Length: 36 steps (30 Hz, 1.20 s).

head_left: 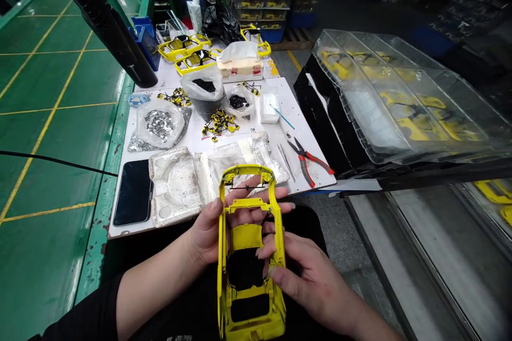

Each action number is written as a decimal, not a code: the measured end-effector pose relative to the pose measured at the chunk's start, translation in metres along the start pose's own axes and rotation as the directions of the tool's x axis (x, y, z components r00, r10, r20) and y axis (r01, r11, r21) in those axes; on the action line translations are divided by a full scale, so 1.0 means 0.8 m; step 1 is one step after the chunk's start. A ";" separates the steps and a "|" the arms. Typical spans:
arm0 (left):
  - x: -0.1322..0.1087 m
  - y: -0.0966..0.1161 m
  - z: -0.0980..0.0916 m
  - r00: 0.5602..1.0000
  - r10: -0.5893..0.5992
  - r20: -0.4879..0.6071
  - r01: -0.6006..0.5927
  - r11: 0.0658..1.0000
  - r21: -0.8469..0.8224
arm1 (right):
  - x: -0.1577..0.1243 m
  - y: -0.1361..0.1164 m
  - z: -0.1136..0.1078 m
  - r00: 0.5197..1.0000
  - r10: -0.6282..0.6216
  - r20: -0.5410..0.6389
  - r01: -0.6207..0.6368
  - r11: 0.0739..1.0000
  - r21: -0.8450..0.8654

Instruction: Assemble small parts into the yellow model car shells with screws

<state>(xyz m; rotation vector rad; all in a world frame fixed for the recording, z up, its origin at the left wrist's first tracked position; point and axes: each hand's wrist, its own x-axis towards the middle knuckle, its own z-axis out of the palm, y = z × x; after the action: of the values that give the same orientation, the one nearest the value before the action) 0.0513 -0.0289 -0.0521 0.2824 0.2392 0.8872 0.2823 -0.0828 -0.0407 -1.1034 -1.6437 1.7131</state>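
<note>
Both hands hold a yellow plastic toy car body (248, 248) upside down over my lap, just in front of the white work table (276, 117). My left hand (216, 226) cups it from underneath, thumb on the left rail and fingers showing through the front opening. My right hand (304, 277) grips the right rail, its fingertips pressed on the inner edge. A thin black part spans the front opening (248, 187).
On the table lie a black phone (134, 192), a white moulded foam tray (176, 184), bags of small parts (160, 123), loose yellow-black pieces (219, 122), red-handled pliers (310, 160) and tweezers (285, 160). Clear trays of yellow car bodies (400, 96) stack at right.
</note>
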 end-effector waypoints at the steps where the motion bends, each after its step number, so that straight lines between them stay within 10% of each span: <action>1: 0.000 -0.001 -0.006 1.000 -0.009 0.018 0.009 1.000 -0.008 | 0.001 0.000 0.000 1.000 0.008 0.014 -0.008 1.000 0.006; 5: -0.001 -0.003 -0.028 1.000 -0.012 0.020 0.013 0.998 -0.055 | 0.013 0.009 -0.017 0.999 0.048 0.025 -0.051 0.991 0.121; 8: 0.000 -0.003 -0.035 0.998 0.055 -0.016 -0.056 0.997 -0.059 | 0.043 0.023 -0.046 0.945 -0.103 -0.312 0.040 0.979 -0.202; 11: 0.000 -0.002 -0.035 0.998 0.058 -0.007 -0.058 0.997 -0.044 | 0.084 0.035 -0.074 0.859 -0.425 -0.285 0.066 0.644 -0.762; 15: 0.000 -0.001 -0.039 0.999 0.037 -0.011 -0.037 0.998 -0.047 | 0.119 0.044 -0.083 0.885 -0.456 -0.095 0.090 0.368 -0.926; 36: 0.001 0.007 -0.054 0.984 0.100 -0.145 -0.114 0.990 -0.086 | 0.119 0.052 -0.074 0.901 -0.430 -0.062 0.132 0.408 -0.903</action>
<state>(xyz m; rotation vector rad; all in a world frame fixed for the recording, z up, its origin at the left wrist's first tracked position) 0.0341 -0.0186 -0.0904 0.1469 0.3139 1.0234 0.2872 0.0230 -0.0965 -1.2818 -2.4063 0.2979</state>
